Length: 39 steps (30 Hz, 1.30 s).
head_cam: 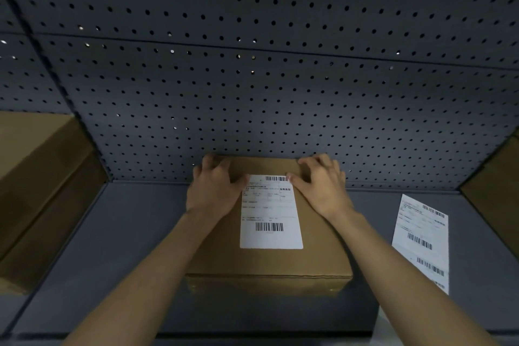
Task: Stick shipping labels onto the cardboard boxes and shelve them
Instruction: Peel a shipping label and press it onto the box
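You are pressing left hand (216, 191) and right hand (320, 191), fingers spread and gripping nothing, beside the label (271, 213) on the box (266, 261) sitting mid-shelf (112, 233); you should be smoothing outward from the thumbs

The bare left forearm (148, 270) comes in from 7 o'clock and the bare right forearm (390, 261) from 5 o'clock, angling toward each other. The left hand (214, 189) and right hand (321, 189) lie palm down just below centre, side by side but apart. Their fingers are spread and slightly bent, thumbs pointing inward.
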Tool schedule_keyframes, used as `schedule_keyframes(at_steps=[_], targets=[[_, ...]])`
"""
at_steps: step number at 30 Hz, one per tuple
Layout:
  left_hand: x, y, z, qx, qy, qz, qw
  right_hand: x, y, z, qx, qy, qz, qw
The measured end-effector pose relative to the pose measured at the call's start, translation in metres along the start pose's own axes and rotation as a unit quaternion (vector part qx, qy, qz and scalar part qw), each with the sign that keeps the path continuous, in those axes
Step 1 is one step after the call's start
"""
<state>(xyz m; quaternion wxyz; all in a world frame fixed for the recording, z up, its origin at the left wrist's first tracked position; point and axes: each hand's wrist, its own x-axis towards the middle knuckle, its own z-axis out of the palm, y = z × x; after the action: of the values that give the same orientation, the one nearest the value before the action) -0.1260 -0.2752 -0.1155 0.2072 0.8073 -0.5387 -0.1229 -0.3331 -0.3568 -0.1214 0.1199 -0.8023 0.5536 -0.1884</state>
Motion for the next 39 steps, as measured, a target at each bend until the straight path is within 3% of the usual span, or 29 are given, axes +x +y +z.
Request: schedule_keyframes(at_steps=[7, 11, 15, 18, 22, 31, 39], targets=[[-0.013, -0.011, -0.009, -0.128, -0.021, 0.013, 0.992, -0.016, 0.001, -0.003, 0.023, 0.001, -0.037, 0.999], [-0.037, -0.031, -0.013, -0.197, -0.02, -0.007, 0.98, -0.05, 0.001, -0.006, 0.049, -0.002, -0.175, 0.983], [-0.06, -0.049, -0.007, -0.276, -0.074, -0.072, 0.956, -0.088, -0.005, -0.007, 0.017, -0.081, -0.313, 0.946], [-0.072, -0.049, 0.001, -0.333, -0.073, -0.094, 0.935, -0.106, -0.016, -0.01, -0.062, -0.158, -0.368, 0.914], [-0.074, -0.046, 0.002, -0.375, -0.065, -0.079, 0.922, -0.102, -0.028, -0.014, -0.111, -0.256, -0.349, 0.895], [-0.074, -0.052, 0.004, -0.418, -0.078, -0.065, 0.903, -0.019, -0.041, -0.002, -0.151, -0.272, -0.227, 0.923], [-0.077, -0.048, 0.005, -0.426, -0.057, -0.072, 0.9, -0.028, -0.051, 0.0, -0.149, -0.275, -0.274, 0.909]])
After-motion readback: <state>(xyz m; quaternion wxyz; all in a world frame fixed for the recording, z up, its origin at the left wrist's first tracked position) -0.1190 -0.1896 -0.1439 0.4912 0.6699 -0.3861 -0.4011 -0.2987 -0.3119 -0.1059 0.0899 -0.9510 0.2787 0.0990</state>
